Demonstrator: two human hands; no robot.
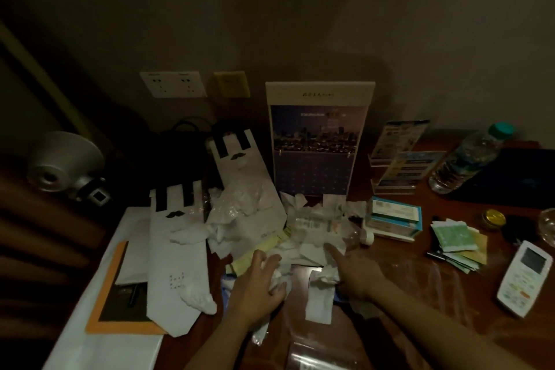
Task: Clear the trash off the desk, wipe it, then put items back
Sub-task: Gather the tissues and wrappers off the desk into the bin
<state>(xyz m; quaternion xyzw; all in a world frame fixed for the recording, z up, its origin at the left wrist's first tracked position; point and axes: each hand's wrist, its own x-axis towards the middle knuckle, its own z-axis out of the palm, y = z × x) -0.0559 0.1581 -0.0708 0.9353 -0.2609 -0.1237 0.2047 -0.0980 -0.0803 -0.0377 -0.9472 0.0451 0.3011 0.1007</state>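
left hand [258,279] grips crumpled tissue [277,276]; right hand [356,272] open, empty, reaching; risk: blue box [393,219] beside tissue pile [303,204] gets binned too

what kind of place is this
Probably a hotel room: a wooden desk against the wall holds acrylic leaflet stands, sachets like complimentary tea, and an air-conditioner remote.

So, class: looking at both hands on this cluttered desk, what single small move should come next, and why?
Probably close the right hand on the loose tissues at its outstretched finger: the left hand grips a crumpled tissue, and the right holds nothing.
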